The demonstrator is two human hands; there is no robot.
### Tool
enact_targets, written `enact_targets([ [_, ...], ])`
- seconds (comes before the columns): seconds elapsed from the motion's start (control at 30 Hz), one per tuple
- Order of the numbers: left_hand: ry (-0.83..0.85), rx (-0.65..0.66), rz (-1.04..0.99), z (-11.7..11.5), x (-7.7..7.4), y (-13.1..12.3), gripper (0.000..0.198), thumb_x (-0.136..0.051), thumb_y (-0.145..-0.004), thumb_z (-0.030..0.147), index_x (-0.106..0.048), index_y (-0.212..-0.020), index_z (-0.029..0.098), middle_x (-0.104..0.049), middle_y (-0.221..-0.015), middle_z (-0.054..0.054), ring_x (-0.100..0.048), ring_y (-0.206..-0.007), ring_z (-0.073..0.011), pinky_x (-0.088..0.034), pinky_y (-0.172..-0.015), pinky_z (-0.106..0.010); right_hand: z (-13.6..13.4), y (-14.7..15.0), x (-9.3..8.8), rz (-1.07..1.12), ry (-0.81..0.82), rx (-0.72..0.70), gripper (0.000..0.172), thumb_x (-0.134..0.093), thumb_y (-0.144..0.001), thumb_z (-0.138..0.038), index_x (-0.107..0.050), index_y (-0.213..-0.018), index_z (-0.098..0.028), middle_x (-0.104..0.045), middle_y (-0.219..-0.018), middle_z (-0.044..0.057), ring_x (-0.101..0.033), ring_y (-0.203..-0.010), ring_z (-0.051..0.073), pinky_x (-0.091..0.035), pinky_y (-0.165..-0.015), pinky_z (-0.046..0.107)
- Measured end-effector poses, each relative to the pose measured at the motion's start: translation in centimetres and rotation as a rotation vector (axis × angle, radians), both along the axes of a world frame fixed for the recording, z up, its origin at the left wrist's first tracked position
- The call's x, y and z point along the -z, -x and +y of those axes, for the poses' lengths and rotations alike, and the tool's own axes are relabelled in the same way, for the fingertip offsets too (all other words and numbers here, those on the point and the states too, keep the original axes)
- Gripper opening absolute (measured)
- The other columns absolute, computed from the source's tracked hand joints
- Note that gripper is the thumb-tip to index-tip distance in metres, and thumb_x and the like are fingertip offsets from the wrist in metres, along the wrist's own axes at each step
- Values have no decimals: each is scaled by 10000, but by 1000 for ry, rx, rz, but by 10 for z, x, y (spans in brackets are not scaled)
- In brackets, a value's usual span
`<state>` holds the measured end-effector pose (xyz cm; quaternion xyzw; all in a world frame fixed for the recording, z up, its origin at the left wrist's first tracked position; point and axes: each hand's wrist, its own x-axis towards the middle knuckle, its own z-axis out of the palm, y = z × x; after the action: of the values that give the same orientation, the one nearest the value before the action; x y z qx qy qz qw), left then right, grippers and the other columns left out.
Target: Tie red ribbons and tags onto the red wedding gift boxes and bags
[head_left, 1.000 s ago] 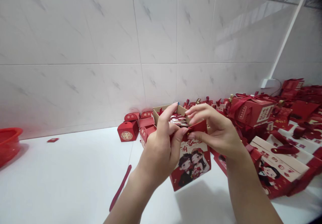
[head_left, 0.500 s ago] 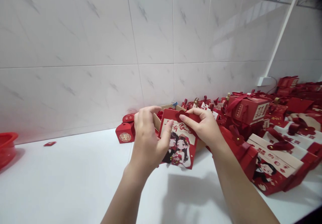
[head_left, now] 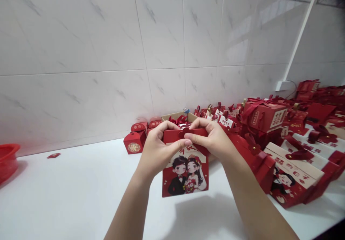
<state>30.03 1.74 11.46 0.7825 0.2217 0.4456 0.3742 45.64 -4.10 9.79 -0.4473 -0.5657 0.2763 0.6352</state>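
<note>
I hold a red gift box printed with a cartoon bride and groom, upright above the white counter, its picture facing me. My left hand is closed on the box's upper left edge, thumb across the red top flap. My right hand is closed on the upper right edge, its fingers pinching the flap at the middle where a small red flower-shaped clasp sits. Both thumbs nearly meet on the flap.
An open cardboard carton stands behind my hands. Small red boxes sit left of it by the tiled wall. Several red gift boxes with ribbons crowd the right side. A red basin is at the far left, a red scrap near it.
The box turned from tilted to upright with its picture squarely facing me. Both hands moved together onto the top flap and pressed it down.
</note>
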Motion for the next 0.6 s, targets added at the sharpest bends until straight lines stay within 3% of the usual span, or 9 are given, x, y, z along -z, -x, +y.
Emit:
enact_targets([
  [0.3,-155,16,-14,1,6,-7,192,-734,-714,312,-601,-794,200,-644,-778,28,-592,-715,-113,-477,-641,-187,6,-4,3,292,-53,-171,282,-816,-583,-188,-538,-631,-174,-603,-669,-50,-582,-618,82,-470,-578,191],
  [0.43,-222,-3,-30,4,7,-7,165,-758,-685,249,-648,-803,213,-683,-793,33,-626,-738,-114,-490,-665,-173,8,-5,4,319,-29,-213,279,-811,-590,-186,-536,-639,-175,-592,-670,-54,-570,-617,79,-461,-574,191],
  [0.6,-372,7,8,5,9,-7,96,-689,-752,234,-623,-807,194,-680,-786,21,-633,-711,-134,-505,-664,-219,12,-11,5,291,-14,-255,273,-810,-581,-157,-545,-646,-167,-543,-701,-58,-537,-657,63,-434,-605,173],
])
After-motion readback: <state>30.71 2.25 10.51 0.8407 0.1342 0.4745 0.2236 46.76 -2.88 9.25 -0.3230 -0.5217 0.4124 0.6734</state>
